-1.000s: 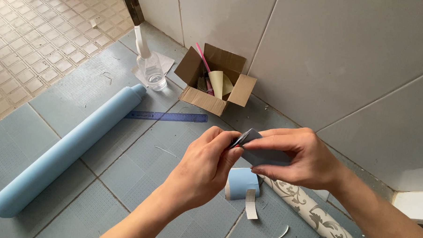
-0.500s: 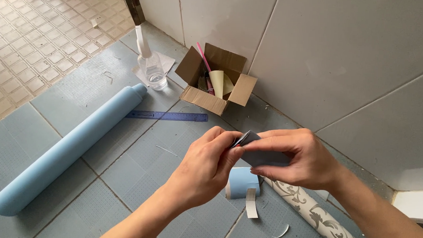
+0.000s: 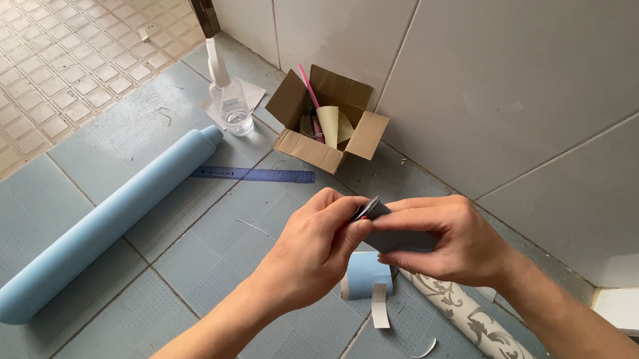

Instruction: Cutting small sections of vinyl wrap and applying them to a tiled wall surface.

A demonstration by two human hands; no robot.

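Both your hands pinch one small grey piece above the floor.

Your right hand [image 3: 445, 237] closes round the grey piece [image 3: 395, 235] to steady it, while your left hand [image 3: 317, 247] nips its upper corner between thumb and fingertip. Just below lie a short blue roll [image 3: 366, 277] and a patterned roll [image 3: 477, 326]; farther off, a ruler [image 3: 252, 174], a long blue roll [image 3: 105, 221], a cardboard box [image 3: 321, 130] and a spray bottle [image 3: 227, 95].

Your left hand [image 3: 310, 253] and right hand [image 3: 448, 240] are bare, with no gloves, rings or watch. Both forearms are uncovered too; no sleeve shows. Your fingernails are short and plain.
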